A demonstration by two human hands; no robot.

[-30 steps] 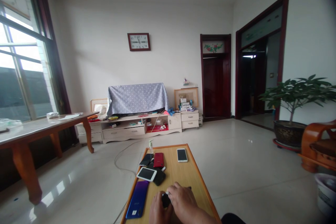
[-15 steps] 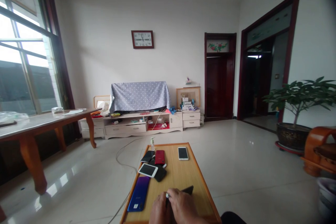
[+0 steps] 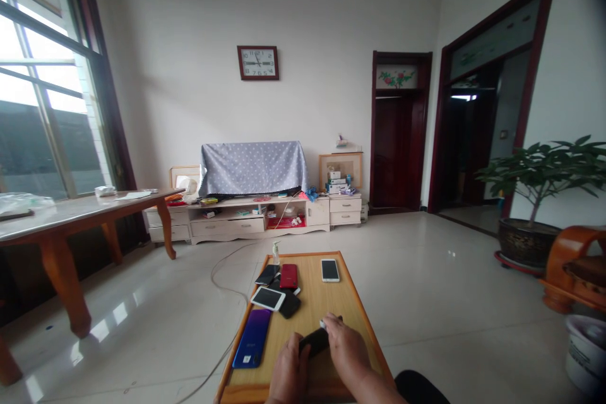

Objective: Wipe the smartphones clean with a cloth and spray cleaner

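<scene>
- Left hand (image 3: pixel 288 363): fingers wrap the dark device's (image 3: pixel 314 342) near end; I advise a firm grip.
- Device: between both hands, over the table (image 3: pixel 326 297); I'd brace it.
- Right hand (image 3: pixel 348 347): fingertips pinch a white piece (image 3: pixel 322 324); light, even pressure suits, I judge.

Left hand (image 3: pixel 288 361) low, right hand (image 3: pixel 341 339) farther forward

So the left one's gripping, thumb (image 3: pixel 304 361) and fingers (image 3: pixel 292 343) curled in, wrist (image 3: pixel 281 390) near the bottom edge of the view. Right one's got its back turned up, fingertips (image 3: pixel 332 322) bent and bunched together. Right forearm (image 3: pixel 372 384) slants in from the lower right. Small gap between them.
</scene>
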